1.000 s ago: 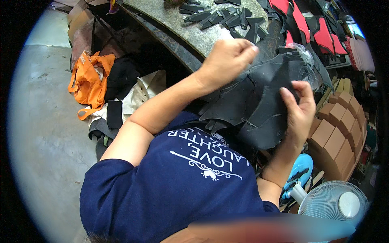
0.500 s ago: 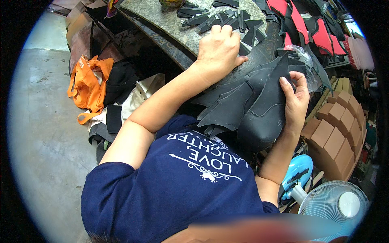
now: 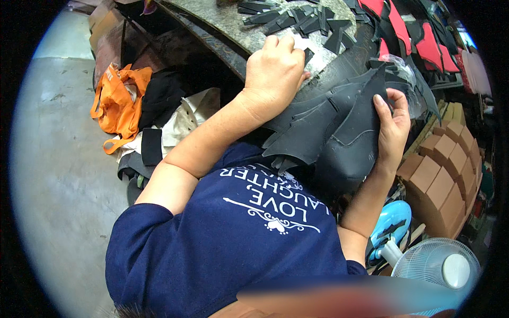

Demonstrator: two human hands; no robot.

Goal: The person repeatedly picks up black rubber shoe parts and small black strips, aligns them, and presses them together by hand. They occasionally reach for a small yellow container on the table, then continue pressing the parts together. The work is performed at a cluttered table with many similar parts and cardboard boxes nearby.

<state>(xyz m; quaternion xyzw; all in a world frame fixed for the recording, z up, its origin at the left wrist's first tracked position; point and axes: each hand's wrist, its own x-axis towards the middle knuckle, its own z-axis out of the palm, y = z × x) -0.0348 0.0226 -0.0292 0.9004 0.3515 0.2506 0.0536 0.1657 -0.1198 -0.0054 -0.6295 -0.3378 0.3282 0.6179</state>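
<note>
Black shoe uppers [image 3: 347, 151], stitched and overlapping in a stack, lie in front of my body against the table edge. My right hand [image 3: 393, 124] pinches the right edge of the top piece between thumb and fingers. At the near edge of a speckled stone slab [image 3: 233, 21], my left hand [image 3: 273, 77] is closed with its fingers curled down. Whatever it holds is hidden beneath the knuckles. A small black strip [image 3: 308, 55] shows just right of its fingers. Beyond it lies a scatter of black cut strips [image 3: 297, 20] on the slab.
Red and black cut pieces [image 3: 428, 47] are heaped at the far right, near a clear plastic bag [image 3: 408, 74]. Brown boxes [image 3: 440, 175] are stacked at the right, above a white fan [image 3: 437, 265]. An orange cloth bag [image 3: 119, 103] hangs at the left.
My left hand has drawn back from the strips toward the slab's near-left edge, uncovering some slab and a small strip. The right hand keeps its pinch on the upper. The whole view has shifted slightly.
</note>
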